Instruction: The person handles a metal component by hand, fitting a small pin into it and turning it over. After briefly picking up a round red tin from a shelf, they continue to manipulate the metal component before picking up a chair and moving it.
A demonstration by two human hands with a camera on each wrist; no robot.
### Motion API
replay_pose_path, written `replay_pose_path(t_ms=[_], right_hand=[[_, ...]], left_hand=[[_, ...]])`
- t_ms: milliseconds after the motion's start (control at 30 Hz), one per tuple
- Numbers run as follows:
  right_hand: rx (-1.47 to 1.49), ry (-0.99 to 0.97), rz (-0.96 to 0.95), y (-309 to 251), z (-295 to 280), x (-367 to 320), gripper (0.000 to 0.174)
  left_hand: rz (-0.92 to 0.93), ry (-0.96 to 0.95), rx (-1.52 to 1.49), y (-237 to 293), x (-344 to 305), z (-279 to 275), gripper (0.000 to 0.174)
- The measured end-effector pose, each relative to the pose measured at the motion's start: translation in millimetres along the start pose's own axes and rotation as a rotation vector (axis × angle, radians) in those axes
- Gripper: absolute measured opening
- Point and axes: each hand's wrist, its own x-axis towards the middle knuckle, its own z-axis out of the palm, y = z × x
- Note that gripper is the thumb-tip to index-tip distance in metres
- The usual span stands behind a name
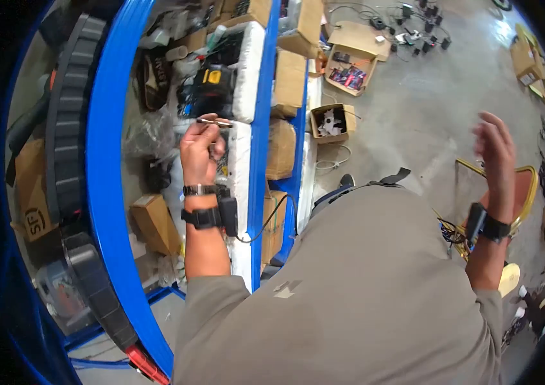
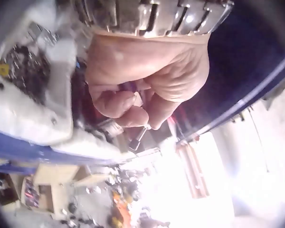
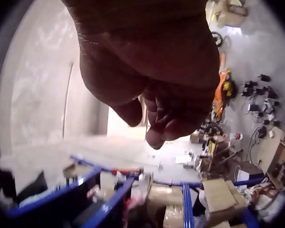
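Observation:
My left hand (image 1: 200, 151) is over the cluttered shelf and pinches a thin metal rod (image 1: 216, 122) between thumb and fingers. In the left wrist view the rod's wider, dark end (image 2: 136, 143) sticks out below the fingertips, while its other part is hidden in the hand. Close by on the shelf is a black case or tool with a yellow patch (image 1: 212, 77). Out to the right, my right hand (image 1: 496, 144) is raised over the floor, fingers relaxed. It holds nothing, and the right wrist view shows its palm side with loosely bent fingers.
Blue shelf beams (image 1: 109, 192) run along the left side, beside white foam edging (image 1: 242, 154). Cardboard boxes (image 1: 290, 80) stand on the neighbouring level. An open carton (image 1: 353, 64) and a smaller box (image 1: 331, 122) lie on the floor. A gold-framed chair (image 1: 521, 192) stands at right.

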Motion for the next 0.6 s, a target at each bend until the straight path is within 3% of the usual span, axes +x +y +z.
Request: replay_pose_path(t_ms=[67,133,200,267,333,400,600], right_hand=[[-0.169,-0.412,-0.021,-24.7,51.8,-4.1,0.039],[-0.143,-0.630,-0.061,-30.7,104.3,-14.3,0.040],[-0.221,-0.752,-0.217,-28.9,139.4,-22.1,0.041],[-0.222,-0.862,-0.202,-25.4,155.3,-27.2,0.041],[-0.211,-0.832,-0.114,-29.3,156.0,-30.8,0.040],[-0.305,-0.777,-0.106,-26.7,150.3,-28.8,0.039],[-0.393,-0.703,-0.307,-32.7,148.7,-34.9,0.028]], left_hand=[[0.042,-0.148,0.062,-2.1,-16.3,58.6,0.021],[0.007,-0.326,0.160,-9.3,-34.8,113.4,0.024],[-0.043,-0.532,0.132,-10.9,-49.7,157.7,0.024],[0.070,-0.596,0.124,-20.3,-59.4,186.9,0.024],[0.136,-0.592,-0.049,-43.0,-65.5,204.5,0.028],[0.091,-0.578,0.015,-51.8,-71.0,208.5,0.030],[0.078,-0.441,0.136,-57.8,-79.2,213.2,0.030]])
